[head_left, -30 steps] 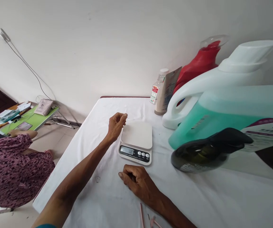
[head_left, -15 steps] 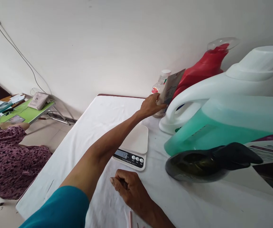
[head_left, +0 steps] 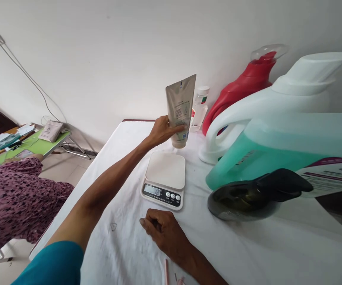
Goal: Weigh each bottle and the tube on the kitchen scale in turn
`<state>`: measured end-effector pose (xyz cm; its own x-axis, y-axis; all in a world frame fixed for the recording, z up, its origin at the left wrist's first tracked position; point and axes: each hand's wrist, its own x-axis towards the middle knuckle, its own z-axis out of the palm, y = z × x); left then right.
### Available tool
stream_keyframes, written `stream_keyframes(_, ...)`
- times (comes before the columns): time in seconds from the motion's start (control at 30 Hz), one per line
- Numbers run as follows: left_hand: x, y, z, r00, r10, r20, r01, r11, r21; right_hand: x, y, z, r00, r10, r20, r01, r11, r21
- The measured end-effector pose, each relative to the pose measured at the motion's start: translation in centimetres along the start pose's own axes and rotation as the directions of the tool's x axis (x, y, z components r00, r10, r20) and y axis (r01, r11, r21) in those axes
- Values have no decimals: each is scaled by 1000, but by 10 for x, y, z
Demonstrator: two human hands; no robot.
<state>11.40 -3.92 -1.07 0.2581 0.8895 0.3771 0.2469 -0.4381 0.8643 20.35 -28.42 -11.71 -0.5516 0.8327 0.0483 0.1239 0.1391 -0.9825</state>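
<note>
I've lifted the tube off the table since the earlier frame.
Left hand grips it above the scale; right hand rests curled shut, empty.

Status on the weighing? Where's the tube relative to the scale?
Done: the grey squeeze tube is off the table, gripped in the left hand. In hand: it hangs cap-down above the white digital kitchen scale, not touching the platform. Left: setting it down; the platform is bare. The right hand rests fisted on the white tablecloth.
</note>
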Motion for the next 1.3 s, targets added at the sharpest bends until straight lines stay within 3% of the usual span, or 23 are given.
stream_keyframes(0.1, -37, 22, -32, 988, -14, 156, 14, 1000, 0, 1, 1, 1, 1000, -4, -7, 4, 1000, -13)
stream_keyframes(0.2, -70, 33, -47, 985, -58, 160, 52, 998, 42, 1, 0, 0, 1000, 1, 3, -1, 1000, -7)
stream_keyframes(0.37, -98, 26, -44, 985, -105, 139, 94, 992, 83, 0, -1, 0, 1000, 25, 12, -25, 999, -34)
stream_keyframes(0.77, -113, 28, -36, 987, -113, 112, 102, 990, 97, 1, -5, 0, 1000, 1, 13, 0, 998, -57)
stream_keyframes(0.87, -121, 22, -38, 996, -93, 11, 93, 995, -20, -1, -7, -1, 1000, -2, 13, 3, 998, -67)
stream_keyframes(0.93, -127, 10, -37, 978, -132, -158, 112, 985, -130, -1, -7, -2, 1000, 1, 19, 0, 998, -56)
stream_keyframes(1.0, -136, -8, -35, 915, -227, -334, 155, 961, -227, -2, -6, -1, 1000, 8, 26, -7, 999, -46)
stream_keyframes(1.07, -145, -27, -32, 845, -318, -429, 207, 935, -287, -2, -5, -1, 999, 16, 30, -15, 999, -48)
stream_keyframes(1.13, -153, -43, -29, 818, -371, -440, 247, 917, -313, -1, -3, 0, 999, 21, 31, -19, 998, -58)
stream_keyframes(1.3, -161, -58, -24, 851, -366, -378, 263, 918, -296, -1, 0, -2, 999, 28, 44, -25, 997, -78)
